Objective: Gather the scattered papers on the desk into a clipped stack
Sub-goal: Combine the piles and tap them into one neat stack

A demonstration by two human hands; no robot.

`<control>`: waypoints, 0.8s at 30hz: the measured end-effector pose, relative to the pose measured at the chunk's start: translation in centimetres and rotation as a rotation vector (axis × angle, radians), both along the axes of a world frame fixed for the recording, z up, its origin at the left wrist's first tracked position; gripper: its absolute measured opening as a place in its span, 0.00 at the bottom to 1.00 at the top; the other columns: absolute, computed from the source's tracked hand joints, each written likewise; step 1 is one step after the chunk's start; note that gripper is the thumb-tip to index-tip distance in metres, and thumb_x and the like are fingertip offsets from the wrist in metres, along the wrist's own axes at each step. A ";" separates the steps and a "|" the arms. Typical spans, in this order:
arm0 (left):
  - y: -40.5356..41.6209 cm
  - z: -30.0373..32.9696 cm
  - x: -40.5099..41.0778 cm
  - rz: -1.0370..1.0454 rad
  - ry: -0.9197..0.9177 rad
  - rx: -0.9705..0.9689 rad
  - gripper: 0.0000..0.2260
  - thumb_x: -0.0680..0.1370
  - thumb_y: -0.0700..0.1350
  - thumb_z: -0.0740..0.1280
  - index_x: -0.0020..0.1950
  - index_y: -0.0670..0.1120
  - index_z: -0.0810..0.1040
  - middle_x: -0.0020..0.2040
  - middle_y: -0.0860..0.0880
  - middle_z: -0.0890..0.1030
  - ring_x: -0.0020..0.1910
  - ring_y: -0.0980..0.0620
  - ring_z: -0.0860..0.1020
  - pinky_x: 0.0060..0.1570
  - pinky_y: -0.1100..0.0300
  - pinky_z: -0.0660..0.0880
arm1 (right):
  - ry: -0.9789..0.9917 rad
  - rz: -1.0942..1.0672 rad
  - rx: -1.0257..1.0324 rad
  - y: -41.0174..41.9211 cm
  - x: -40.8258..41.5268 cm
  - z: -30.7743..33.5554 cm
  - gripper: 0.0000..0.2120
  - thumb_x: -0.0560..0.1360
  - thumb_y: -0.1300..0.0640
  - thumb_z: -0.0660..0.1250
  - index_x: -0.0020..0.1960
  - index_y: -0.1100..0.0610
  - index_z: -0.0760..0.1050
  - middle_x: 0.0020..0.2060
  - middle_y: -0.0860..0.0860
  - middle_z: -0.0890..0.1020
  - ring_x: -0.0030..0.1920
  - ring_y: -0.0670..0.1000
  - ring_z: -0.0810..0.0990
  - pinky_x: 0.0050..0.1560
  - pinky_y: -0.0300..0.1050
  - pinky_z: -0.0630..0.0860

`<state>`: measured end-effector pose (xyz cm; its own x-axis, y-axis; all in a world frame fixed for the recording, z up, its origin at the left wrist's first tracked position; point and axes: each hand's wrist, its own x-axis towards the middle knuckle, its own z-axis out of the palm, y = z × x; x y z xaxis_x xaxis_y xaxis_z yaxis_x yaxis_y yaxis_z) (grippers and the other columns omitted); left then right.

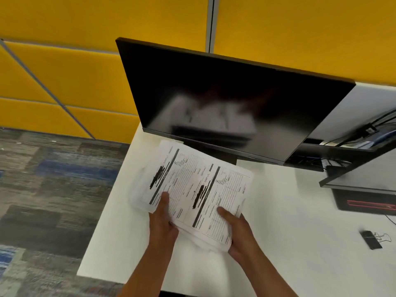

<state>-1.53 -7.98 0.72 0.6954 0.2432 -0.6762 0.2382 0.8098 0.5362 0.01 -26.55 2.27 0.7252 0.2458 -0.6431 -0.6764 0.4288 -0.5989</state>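
A loose bundle of printed papers (192, 185) is held above the white desk (289, 211), its sheets fanned and uneven. My left hand (164, 221) grips the bundle's near left edge, thumb on top. Gripping the near right edge is my right hand (237, 234), thumb also on the top sheet. A black binder clip (371, 239) with silver wire handles lies on the desk far to the right, apart from both hands.
A dark monitor (225, 103) stands right behind the papers. A second screen (364, 174), cables and a black device with a red outline (368, 203) crowd the right. The desk's left edge drops to patterned carpet (53, 189); yellow partition panels (64, 71) stand behind.
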 end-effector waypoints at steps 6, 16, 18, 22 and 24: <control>5.8 1.7 -1.9 -0.079 -0.270 -0.253 0.39 0.75 0.74 0.57 0.76 0.48 0.68 0.72 0.40 0.73 0.73 0.38 0.68 0.73 0.36 0.60 | -0.066 0.101 -0.097 -6.7 2.2 2.4 0.24 0.74 0.66 0.68 0.69 0.61 0.74 0.60 0.61 0.83 0.59 0.62 0.83 0.53 0.58 0.82; 4.3 5.8 3.3 -0.649 -0.168 0.587 0.28 0.63 0.49 0.82 0.61 0.47 0.80 0.53 0.44 0.86 0.54 0.42 0.84 0.50 0.47 0.82 | -0.296 0.224 -0.525 -10.9 5.9 3.1 0.22 0.76 0.64 0.71 0.68 0.53 0.73 0.57 0.49 0.85 0.58 0.54 0.84 0.52 0.47 0.81; 2.8 5.3 3.0 -0.591 -0.112 0.729 0.20 0.69 0.42 0.79 0.59 0.49 0.81 0.51 0.48 0.87 0.51 0.46 0.85 0.49 0.49 0.83 | -0.304 0.148 -0.630 -10.5 5.3 1.8 0.22 0.76 0.64 0.71 0.68 0.51 0.74 0.58 0.48 0.84 0.58 0.52 0.83 0.51 0.45 0.79; 2.8 6.0 2.5 -0.604 -0.090 0.724 0.21 0.68 0.48 0.80 0.59 0.50 0.82 0.51 0.48 0.87 0.51 0.47 0.85 0.54 0.45 0.81 | -0.302 0.132 -0.636 -10.7 4.3 2.4 0.21 0.75 0.64 0.73 0.65 0.50 0.76 0.58 0.50 0.85 0.54 0.50 0.85 0.48 0.42 0.81; 4.1 7.5 2.7 -0.653 -0.152 0.625 0.34 0.58 0.57 0.83 0.61 0.47 0.81 0.53 0.44 0.86 0.53 0.43 0.84 0.53 0.45 0.82 | -0.305 0.194 -0.513 -11.6 4.1 5.1 0.22 0.73 0.66 0.74 0.65 0.53 0.76 0.58 0.54 0.85 0.55 0.53 0.86 0.51 0.48 0.83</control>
